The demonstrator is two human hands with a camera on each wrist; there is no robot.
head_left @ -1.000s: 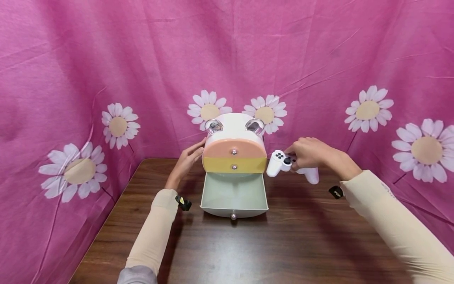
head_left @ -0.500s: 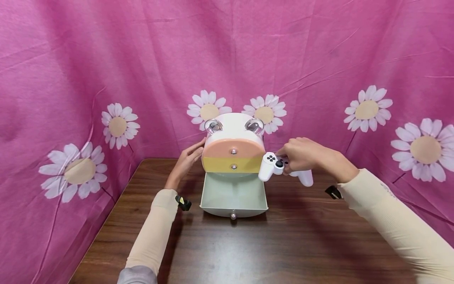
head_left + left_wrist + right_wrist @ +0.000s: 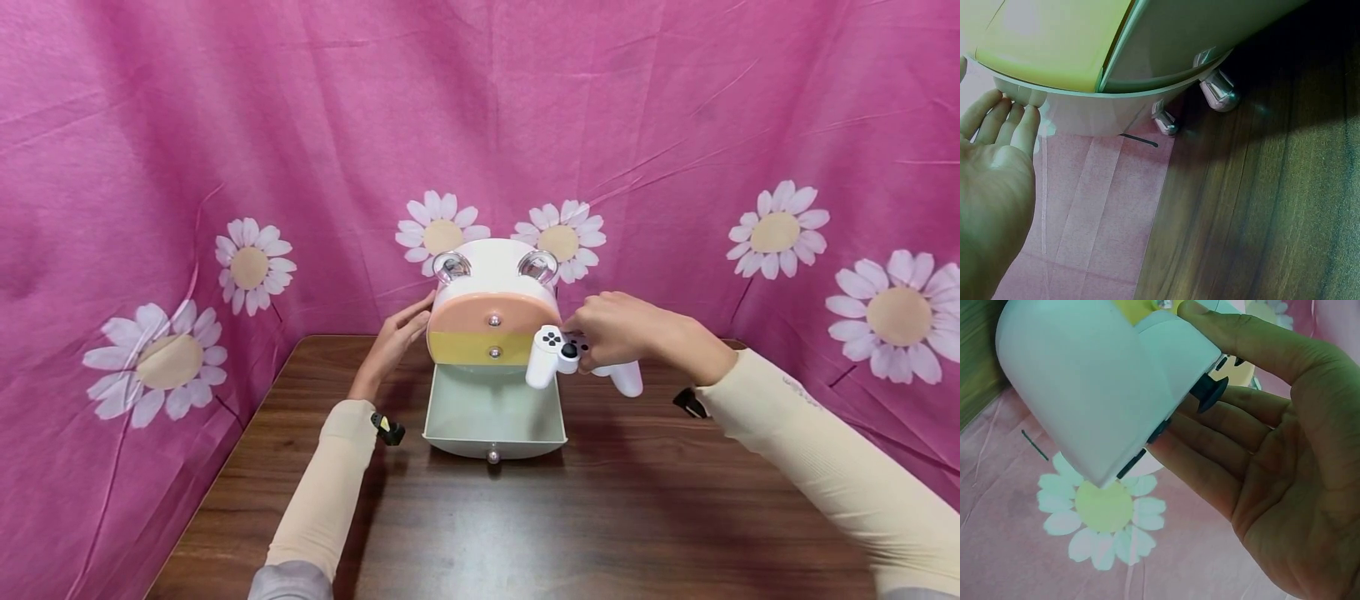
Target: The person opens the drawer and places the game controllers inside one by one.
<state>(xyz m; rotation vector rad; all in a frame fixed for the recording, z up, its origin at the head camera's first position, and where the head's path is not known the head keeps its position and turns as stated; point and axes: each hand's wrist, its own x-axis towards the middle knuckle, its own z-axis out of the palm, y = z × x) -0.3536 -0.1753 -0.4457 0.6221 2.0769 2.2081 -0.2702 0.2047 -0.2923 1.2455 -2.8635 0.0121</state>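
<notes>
A small rounded cabinet stands on the table, with an orange top drawer, a yellow middle drawer and a pale green bottom drawer pulled out. Nothing is seen inside the green drawer. My left hand rests against the cabinet's left side; in the left wrist view its fingertips touch the white wall. My right hand grips a white game controller by its middle, thumb on one side and fingers on the other. The controller hangs over the right edge of the green drawer.
The brown wooden table extends in front of the cabinet and to both sides. Behind it hangs a pink curtain with white daisies. Two shiny round ears stick up from the cabinet top. Silver feet raise the cabinet.
My right hand has moved left with the controller, from beside the cabinet to over the green drawer's right side. The left hand and the drawers have stayed in place.
</notes>
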